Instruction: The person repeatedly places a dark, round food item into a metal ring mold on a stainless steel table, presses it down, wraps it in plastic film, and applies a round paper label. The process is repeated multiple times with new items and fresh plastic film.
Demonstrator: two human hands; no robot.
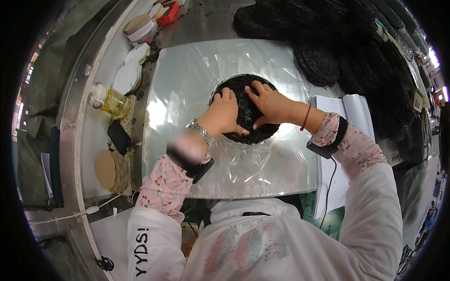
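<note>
**Black disc (244,111) beneath our two hands**

We had the disc, ragged on its surface, in the middle of the scene, with a pale rim (234,142) showing around part of its edge. Our left hand (222,114) rested on its left side, unclenched, with the fingers bent toward the far edge and the thumb toward the near part. Our right hand (272,107) rested on the right side, also unclenched, its fingers and thumb spread over the black surface. We could not tell how hard either one pressed.

Around the disc we had a shiny, clear plastic sheet (187,70) spread wide. We wore a metal-linked band (201,131) on the left wrist and a red cord (305,118) on the right.

Just to the right of the sheet we had white papers (328,187); at the far right, another black disc (318,65) lay beside a large dark heap (389,75). On the left we had a bottle of yellow liquid (115,103), a flat black object (119,137) near it, and rounded brown sheets (112,171) nearer to us. A red box (168,14) sat at the far left.
</note>
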